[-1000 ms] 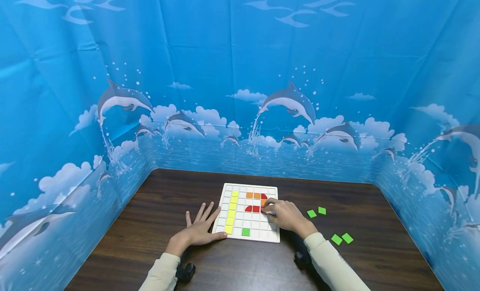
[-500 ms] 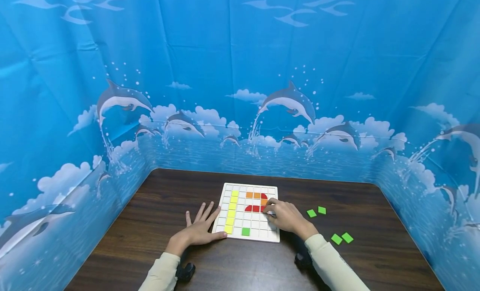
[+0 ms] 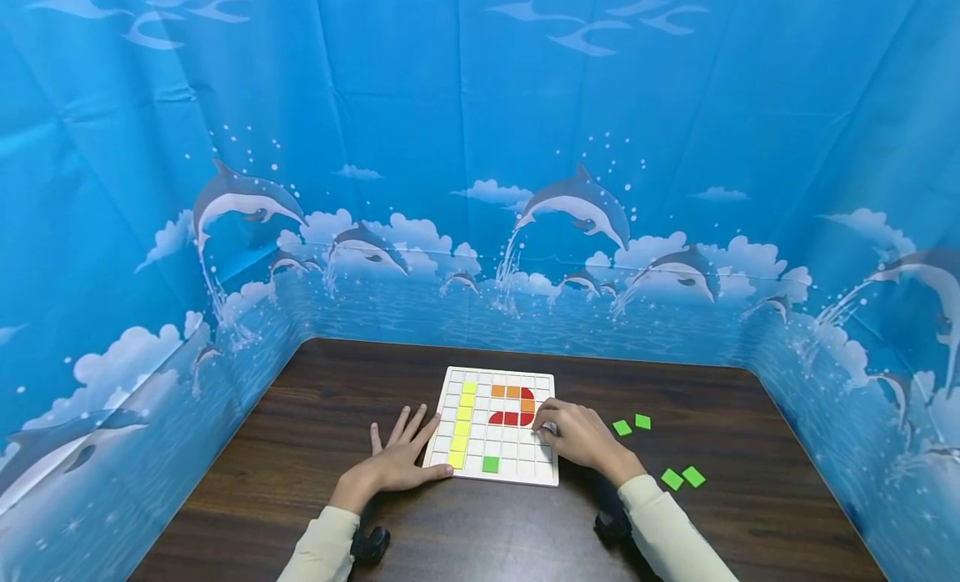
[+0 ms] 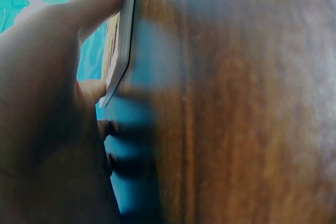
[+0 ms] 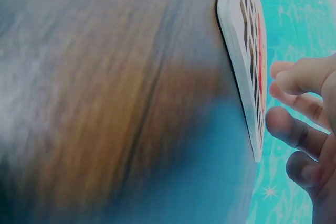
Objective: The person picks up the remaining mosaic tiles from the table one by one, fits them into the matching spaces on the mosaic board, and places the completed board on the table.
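Observation:
A white grid board (image 3: 499, 474) lies on the table. It carries a column of yellow square tiles (image 3: 463, 426), a row of orange tiles (image 3: 506, 391), red pieces (image 3: 512, 418), some with rounded edges, and one green tile (image 3: 491, 464). My left hand (image 3: 400, 464) is spread, its thumb and index finger touching the board's left side. Over the board's right part is my right hand (image 3: 579, 436), beside the red and orange pieces. Its fingers (image 5: 299, 74) are loosely bent, and the right wrist view shows no piece between them.
Several loose green tiles (image 3: 693, 477) lie right of the board, beyond the right hand and forearm. The dark wooden table (image 3: 360, 373) is bounded behind and at the sides by a blue dolphin curtain (image 3: 420, 190).
My right hand has drawn slightly right, off the red piece at the right end of the red row, which now shows fully. The left hand has stayed put.

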### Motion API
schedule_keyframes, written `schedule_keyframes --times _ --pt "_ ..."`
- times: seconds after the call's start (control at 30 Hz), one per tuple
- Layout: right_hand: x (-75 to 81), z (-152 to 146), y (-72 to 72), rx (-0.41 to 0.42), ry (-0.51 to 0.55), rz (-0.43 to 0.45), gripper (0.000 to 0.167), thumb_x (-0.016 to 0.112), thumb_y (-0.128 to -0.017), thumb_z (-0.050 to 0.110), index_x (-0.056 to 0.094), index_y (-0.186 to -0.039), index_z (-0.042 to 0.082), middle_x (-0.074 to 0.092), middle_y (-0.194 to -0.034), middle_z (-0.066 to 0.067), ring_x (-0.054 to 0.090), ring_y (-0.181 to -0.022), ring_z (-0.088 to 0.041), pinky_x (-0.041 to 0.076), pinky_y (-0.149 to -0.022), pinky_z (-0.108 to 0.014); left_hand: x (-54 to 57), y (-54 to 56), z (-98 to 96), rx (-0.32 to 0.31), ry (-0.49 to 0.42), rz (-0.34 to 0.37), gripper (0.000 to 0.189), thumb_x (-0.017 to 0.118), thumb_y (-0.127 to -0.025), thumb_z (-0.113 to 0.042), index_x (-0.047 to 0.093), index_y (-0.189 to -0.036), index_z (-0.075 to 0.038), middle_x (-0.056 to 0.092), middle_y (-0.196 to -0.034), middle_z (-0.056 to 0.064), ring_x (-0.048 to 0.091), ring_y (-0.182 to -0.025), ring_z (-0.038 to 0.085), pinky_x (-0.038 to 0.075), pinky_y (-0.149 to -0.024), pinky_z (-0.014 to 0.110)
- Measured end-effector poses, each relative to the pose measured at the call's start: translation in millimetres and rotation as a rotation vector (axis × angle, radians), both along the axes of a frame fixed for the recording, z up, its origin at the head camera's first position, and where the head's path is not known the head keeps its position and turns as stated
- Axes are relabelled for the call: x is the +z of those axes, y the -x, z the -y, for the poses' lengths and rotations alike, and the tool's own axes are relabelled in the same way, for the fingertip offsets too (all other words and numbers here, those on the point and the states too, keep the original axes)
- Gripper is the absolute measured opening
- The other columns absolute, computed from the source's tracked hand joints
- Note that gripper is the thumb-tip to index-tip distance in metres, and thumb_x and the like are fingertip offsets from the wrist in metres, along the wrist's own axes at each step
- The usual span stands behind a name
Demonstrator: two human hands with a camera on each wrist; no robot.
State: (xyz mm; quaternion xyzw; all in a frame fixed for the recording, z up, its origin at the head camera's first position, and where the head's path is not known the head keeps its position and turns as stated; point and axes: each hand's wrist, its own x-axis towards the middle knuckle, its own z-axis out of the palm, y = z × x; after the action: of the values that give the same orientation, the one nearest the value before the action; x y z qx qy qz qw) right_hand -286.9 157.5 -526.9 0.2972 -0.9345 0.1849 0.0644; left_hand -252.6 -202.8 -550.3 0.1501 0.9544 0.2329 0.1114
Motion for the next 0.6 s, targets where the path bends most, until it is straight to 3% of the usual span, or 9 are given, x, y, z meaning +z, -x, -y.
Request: schedule_keyframes --times 0.13,0.43,0.6 --pt "0.4 -8 -1.2 -0.018 0.008 -0.031 0.01 0.08 -0.095 0.015 0.083 -0.101 0.022 0.077 -0.112 0.004 0.066 -0.082 -0.008 0.045 -0.061 -0.022 5.9 -2.1 -2.2 0.01 -0.003 0.013 0.108 0.062 -0.088 -0.083 0.023 -0.172 -0.027 0.005 -0.181 0.012 -0.006 -0.167 0.044 -0.02 -0.112 0.087" --pt "7.1 -37 -9.1 -0.073 0.039 -0.08 0.013 0.083 -0.09 0.01 0.079 -0.094 0.022 0.072 -0.093 0.011 0.052 -0.07 -0.001 0.044 -0.059 -0.021 -8.4 2.8 1.2 0.005 -0.004 -0.003 0.108 0.058 -0.088 -0.087 0.02 -0.173 -0.032 0.003 -0.182 0.01 -0.008 -0.167 0.043 -0.021 -0.111 0.087" --pt "9.6 -58 -11.9 -0.099 0.055 -0.116 0.014 0.083 -0.09 0.008 0.08 -0.094 0.021 0.073 -0.092 0.011 0.052 -0.068 0.001 0.043 -0.056 -0.021 0.0 0.4 -0.9 0.018 -0.011 0.013 0.107 0.063 -0.088 -0.082 0.024 -0.172 -0.029 0.006 -0.182 0.011 -0.005 -0.167 0.043 -0.021 -0.112 0.086"
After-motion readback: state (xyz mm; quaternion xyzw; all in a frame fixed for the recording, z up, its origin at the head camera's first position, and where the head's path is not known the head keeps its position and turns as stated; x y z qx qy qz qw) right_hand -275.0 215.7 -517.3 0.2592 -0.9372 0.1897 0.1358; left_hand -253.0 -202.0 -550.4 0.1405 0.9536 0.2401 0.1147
